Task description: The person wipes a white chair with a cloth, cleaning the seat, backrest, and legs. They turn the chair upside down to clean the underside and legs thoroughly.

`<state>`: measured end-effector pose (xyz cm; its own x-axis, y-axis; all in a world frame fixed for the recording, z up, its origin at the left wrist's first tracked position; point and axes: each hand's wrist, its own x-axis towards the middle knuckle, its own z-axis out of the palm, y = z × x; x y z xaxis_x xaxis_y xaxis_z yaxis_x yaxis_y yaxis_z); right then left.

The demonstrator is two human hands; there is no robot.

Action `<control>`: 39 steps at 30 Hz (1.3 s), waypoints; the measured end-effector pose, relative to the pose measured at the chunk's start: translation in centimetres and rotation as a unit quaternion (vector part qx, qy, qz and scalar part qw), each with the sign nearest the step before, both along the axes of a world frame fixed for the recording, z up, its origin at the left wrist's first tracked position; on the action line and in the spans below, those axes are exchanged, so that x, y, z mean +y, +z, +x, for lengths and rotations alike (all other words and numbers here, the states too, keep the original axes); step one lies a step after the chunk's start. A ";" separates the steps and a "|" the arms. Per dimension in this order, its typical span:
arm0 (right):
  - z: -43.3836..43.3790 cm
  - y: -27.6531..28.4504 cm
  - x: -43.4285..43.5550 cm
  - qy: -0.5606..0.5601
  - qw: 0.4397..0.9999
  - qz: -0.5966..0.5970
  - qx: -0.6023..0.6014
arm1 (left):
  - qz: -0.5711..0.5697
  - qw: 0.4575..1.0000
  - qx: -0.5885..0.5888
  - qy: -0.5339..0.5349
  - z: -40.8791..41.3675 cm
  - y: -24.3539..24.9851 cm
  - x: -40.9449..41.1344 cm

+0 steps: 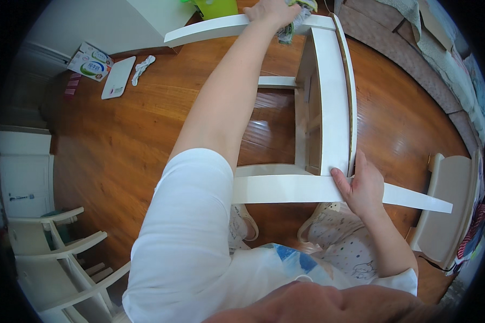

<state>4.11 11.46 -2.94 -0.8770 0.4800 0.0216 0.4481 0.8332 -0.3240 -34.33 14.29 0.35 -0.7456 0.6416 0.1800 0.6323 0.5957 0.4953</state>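
A white wooden chair-like frame (334,101) with curved legs lies tipped in front of me. At the top, my left hand (271,14) reaches over its far leg and holds a grey and green cloth (286,34) against the white wood. The cloth is bunched, and some fingers are hidden. My right hand (361,187) grips the near corner, where the long curved leg (287,189) meets the panel; its thumb lies on top and its fingers are at the outer edge.
Similar white furniture (60,255) stands at lower left. A green bin (218,9) is beyond the far leg. A carton (91,62), a white flat board (119,78) and a white cloth (143,69) lie by the wall. A covered sofa (412,52) and a beige stool-like piece (444,206) stand at right.
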 end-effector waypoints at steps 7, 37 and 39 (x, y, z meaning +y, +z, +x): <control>-0.1 0.3 -0.2 -0.008 1.000 -0.018 -0.012 | -0.073 0.982 -0.096 0.145 -11.2 -2.2 -7.6; -1.8 -0.6 -1.6 -0.116 0.993 0.024 -0.017 | 0.031 0.973 0.226 -0.036 -0.5 -5.3 -3.5; -1.5 -0.4 -1.5 -0.117 0.993 0.019 -0.022 | 0.025 0.967 0.250 -0.037 -1.3 -5.3 -5.0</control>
